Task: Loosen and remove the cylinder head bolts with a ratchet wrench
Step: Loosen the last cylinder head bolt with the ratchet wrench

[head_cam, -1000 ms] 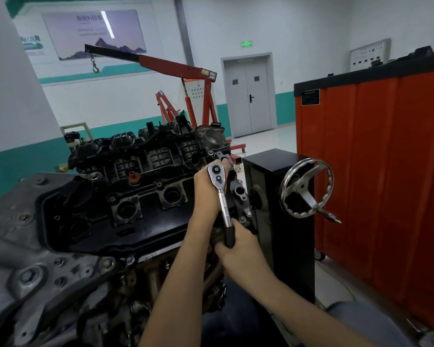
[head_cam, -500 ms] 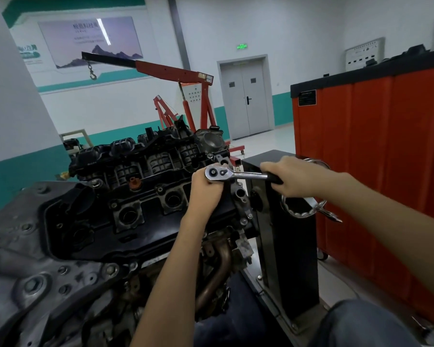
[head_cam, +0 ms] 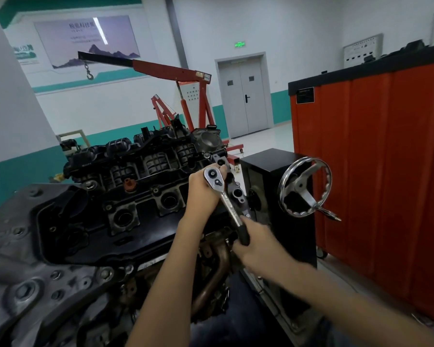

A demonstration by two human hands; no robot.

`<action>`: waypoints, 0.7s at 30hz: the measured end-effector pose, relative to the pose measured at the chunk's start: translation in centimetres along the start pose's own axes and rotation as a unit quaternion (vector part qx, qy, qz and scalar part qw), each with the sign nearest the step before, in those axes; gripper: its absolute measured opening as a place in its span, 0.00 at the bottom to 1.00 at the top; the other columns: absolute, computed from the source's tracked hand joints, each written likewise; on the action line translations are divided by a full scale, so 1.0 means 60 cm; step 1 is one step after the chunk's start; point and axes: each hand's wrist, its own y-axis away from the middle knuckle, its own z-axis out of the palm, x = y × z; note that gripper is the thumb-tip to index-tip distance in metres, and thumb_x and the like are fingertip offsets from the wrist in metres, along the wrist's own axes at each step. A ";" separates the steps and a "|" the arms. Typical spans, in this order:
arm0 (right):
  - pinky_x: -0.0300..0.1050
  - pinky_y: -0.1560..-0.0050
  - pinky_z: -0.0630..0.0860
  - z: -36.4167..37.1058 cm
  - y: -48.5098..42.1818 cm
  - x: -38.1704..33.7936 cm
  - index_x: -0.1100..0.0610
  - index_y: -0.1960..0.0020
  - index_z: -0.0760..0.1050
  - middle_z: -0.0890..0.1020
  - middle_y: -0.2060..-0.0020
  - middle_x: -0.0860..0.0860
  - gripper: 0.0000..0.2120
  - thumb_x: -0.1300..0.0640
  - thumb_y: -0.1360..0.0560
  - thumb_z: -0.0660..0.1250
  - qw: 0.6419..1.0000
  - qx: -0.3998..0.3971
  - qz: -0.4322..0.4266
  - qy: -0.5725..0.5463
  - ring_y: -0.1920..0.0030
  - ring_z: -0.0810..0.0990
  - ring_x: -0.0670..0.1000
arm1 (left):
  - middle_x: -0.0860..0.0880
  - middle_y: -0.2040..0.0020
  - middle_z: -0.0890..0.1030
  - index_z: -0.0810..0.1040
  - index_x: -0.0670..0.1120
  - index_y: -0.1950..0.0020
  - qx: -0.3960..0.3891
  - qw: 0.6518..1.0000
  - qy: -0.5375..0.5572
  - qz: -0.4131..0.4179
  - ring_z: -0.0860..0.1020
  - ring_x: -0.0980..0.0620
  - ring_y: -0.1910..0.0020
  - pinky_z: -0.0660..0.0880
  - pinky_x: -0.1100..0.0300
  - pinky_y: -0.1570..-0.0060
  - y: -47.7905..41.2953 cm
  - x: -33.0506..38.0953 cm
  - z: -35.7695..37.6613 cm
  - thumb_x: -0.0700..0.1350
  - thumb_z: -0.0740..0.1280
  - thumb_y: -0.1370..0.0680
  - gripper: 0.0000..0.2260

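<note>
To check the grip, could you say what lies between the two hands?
In the head view, the shaft of the ratchet wrench spans from left hand to right hand.

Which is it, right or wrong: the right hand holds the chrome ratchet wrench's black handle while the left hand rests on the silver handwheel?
Wrong: in the head view the left hand grips the head of the chrome ratchet wrench, not the silver handwheel.

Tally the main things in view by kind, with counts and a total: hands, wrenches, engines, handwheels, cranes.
Hands: 2, left hand and right hand
Ratchet wrench: 1
Engine: 1
Handwheel: 1
Red crane: 1
Total: 6
</note>
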 end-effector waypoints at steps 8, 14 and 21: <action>0.33 0.75 0.66 -0.223 -0.129 -0.037 0.54 0.47 0.70 0.72 0.69 0.44 0.07 0.58 0.24 0.64 0.877 -0.099 -0.152 0.446 0.72 0.71 0.40 | 0.60 0.76 0.73 0.76 0.60 0.74 -0.039 0.999 -0.005 0.020 0.68 0.63 0.74 0.62 0.71 0.70 -0.005 0.000 -0.011 0.32 0.63 0.24 0.26; 0.31 0.77 0.66 -0.098 -0.028 0.008 0.51 0.58 0.67 0.73 0.68 0.49 0.08 0.61 0.27 0.66 0.983 -0.012 -0.034 0.180 0.74 0.71 0.42 | 0.57 0.78 0.65 0.62 0.52 0.73 0.052 0.998 0.034 -0.014 0.62 0.60 0.74 0.60 0.64 0.69 0.000 -0.003 0.014 0.36 0.64 0.20 0.24; 0.31 0.75 0.67 0.088 0.005 -0.034 0.52 0.57 0.67 0.73 0.68 0.49 0.08 0.63 0.28 0.62 0.995 0.057 0.019 -0.086 0.73 0.73 0.40 | 0.53 0.74 0.61 0.59 0.48 0.70 0.046 0.998 -0.027 0.010 0.62 0.59 0.75 0.59 0.68 0.71 -0.004 0.008 0.003 0.37 0.62 0.20 0.22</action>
